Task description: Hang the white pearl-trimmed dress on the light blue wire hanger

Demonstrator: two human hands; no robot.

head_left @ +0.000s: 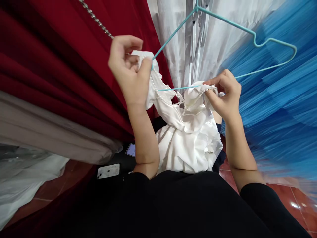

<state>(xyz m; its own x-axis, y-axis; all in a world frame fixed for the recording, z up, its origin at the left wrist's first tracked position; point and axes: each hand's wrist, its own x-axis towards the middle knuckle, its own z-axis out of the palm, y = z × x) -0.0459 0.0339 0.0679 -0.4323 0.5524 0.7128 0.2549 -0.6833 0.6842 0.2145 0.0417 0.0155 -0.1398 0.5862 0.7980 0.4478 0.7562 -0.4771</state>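
Observation:
A white dress (185, 145) with pearl beading along its neckline hangs bunched in front of my body. My left hand (131, 67) is closed on the dress's left shoulder, where the end of a light-blue hanger (228, 21) meets the fabric. My right hand (224, 94) pinches the beaded edge on the other side between thumb and fingers. The hanger's lower bar runs behind the neckline, passing by the right hand. Its right end sticks out beyond that hand, outside the dress. Thin white ties show in the middle of the neckline.
Red cloth (99, 82) hangs at the left, with a beige cloth (44, 125) below it. Blue tulle (277, 109) fills the right side. Behind the hanger are white fabric (170, 36) and metal poles (195, 49). A phone (108, 171) lies at lower left above the red tiles (284, 198).

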